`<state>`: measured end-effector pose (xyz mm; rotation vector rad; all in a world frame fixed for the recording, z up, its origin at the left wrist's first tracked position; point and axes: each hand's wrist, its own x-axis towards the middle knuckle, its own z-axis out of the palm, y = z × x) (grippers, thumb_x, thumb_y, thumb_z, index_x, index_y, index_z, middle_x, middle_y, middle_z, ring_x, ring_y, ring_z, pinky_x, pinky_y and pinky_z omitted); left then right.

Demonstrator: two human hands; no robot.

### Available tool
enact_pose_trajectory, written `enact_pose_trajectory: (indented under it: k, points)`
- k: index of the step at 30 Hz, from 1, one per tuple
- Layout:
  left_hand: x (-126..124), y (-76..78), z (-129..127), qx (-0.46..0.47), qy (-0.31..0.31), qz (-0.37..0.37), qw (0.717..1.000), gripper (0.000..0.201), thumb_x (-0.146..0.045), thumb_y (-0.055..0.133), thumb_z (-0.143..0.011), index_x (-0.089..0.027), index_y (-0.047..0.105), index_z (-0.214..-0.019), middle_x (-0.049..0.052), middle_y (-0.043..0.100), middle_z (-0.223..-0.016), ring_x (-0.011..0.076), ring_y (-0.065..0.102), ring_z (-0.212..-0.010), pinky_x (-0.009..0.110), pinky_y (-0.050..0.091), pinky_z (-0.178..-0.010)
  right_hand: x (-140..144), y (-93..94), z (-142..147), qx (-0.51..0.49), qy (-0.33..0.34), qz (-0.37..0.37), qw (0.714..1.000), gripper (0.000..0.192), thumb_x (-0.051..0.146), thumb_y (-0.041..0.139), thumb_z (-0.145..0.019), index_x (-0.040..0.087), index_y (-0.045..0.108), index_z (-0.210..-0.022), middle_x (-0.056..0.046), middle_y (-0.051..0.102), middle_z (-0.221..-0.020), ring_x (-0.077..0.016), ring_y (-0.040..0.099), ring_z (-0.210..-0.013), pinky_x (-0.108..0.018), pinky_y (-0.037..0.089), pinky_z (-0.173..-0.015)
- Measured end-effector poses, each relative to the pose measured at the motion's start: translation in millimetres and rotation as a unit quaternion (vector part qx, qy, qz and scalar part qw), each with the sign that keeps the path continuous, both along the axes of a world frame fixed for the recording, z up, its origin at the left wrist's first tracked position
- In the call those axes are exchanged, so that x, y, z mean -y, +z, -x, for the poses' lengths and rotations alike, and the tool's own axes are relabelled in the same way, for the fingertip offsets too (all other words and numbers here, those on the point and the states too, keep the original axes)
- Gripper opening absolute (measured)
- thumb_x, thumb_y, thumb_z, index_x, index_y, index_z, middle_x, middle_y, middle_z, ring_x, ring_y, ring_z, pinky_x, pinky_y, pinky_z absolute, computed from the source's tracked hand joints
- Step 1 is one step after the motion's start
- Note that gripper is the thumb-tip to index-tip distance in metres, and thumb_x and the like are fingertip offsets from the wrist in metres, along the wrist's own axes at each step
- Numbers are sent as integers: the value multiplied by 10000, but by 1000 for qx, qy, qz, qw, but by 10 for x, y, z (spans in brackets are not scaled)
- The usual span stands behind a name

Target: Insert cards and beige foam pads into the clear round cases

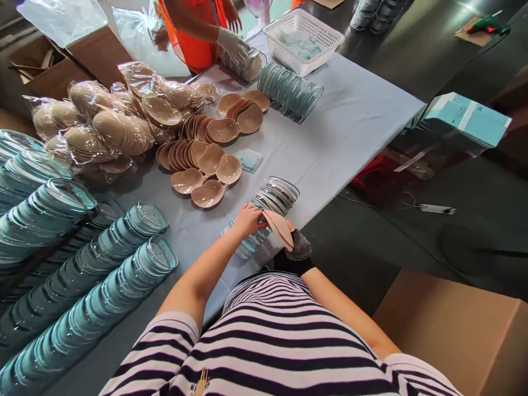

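Right at the table's near edge, the left hand has its fingers pinched together on a beige pad, and the right hand, in a dark glove, grips the same pad from below, so both hands are clamped on it. That pad sits just above a row of clear cases standing on edge, running from the hands up to the right; some already have beige inside.

Just past that row there's a loose spread of more pads, fanned out in overlapping lines, with a small teal label lying beside them. Bagged pads are piled further left. Long stacks of teal lids fill the left side.

At the far end another person in orange has a gloved hand on a roll of cases, next to a white basket and another teal stack. Cardboard box at lower right.
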<state>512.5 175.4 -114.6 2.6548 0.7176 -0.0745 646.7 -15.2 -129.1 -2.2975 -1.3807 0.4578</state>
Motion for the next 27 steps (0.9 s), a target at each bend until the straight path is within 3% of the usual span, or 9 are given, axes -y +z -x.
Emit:
enact_pose_trajectory:
  k: [3, 6, 9, 12, 14, 17, 21, 27]
  points:
    - [-5, -33, 5, 6, 2, 0, 1000, 180, -342, 713, -749, -210, 679, -867, 87, 652, -886, 268, 558, -948, 416, 395, -920, 108, -19, 18, -2, 71, 99, 993, 594, 286, 472, -864, 173, 476, -1447, -119, 719, -1107, -285, 677, -965, -383, 522, -900]
    - [19, -53, 17, 26, -1, 3, 1000, 256, -309, 735, -721, -201, 669, -944, 98, 630, -948, 278, 541, -998, 411, 417, -935, 82, 33, 64, 2, 77, 144, 987, 610, 275, 484, -863, 178, 438, -1464, -115, 694, -1181, -272, 675, -967, -350, 512, -874]
    - [43, -64, 34, 48, 8, 12, 999, 361, -336, 778, -683, -187, 658, -988, 110, 594, -1022, 290, 518, -1063, 409, 438, -960, -190, 141, 137, 14, 61, 173, 983, 586, 265, 474, -896, 188, 389, -1470, -129, 680, -1205, -242, 681, -943, -305, 494, -818]
    - [61, -83, 57, 78, 35, 17, 996, 453, -354, 809, -649, -203, 645, -1044, 116, 527, -1166, 296, 485, -1168, 413, 450, -994, -542, 219, 142, 12, 63, 207, 976, 490, 328, 433, -950, 165, 417, -1412, -148, 710, -1097, -242, 689, -908, -304, 483, -759]
    - [68, -103, 73, 93, 44, 22, 994, 473, -336, 814, -641, -219, 636, -1064, 111, 495, -1212, 299, 466, -1231, 422, 449, -1024, -660, 245, 98, 15, 67, 218, 974, 493, 413, 438, -955, 150, 441, -1372, -161, 713, -1071, -260, 690, -918, -314, 484, -737]
    - [71, -137, 90, 113, 40, 27, 992, 488, -307, 821, -621, -211, 631, -1060, 119, 496, -1210, 331, 411, -1331, 463, 406, -1098, -599, 263, 30, 28, 82, 228, 970, 504, 484, 476, -931, 168, 488, -1324, -157, 705, -1111, -269, 687, -949, -309, 484, -742]
    - [62, -181, 98, 148, 21, 27, 988, 503, -341, 820, -637, -196, 629, -1080, 158, 419, -1400, 353, 344, -1408, 494, 360, -1147, -471, 208, 5, 14, 59, 226, 972, 387, 358, 346, -994, 203, 559, -1278, -112, 697, -1174, -225, 681, -986, -280, 478, -795]
    - [17, -266, 141, 155, -4, 50, 987, 383, -345, 810, -680, -219, 684, -1019, 131, 405, -1502, 380, 322, -1429, 569, 359, -1126, -683, -31, 46, -16, 57, 209, 976, 445, 317, 302, -1010, 205, 504, -1390, -117, 647, -1288, -217, 638, -1107, -275, 464, -880]
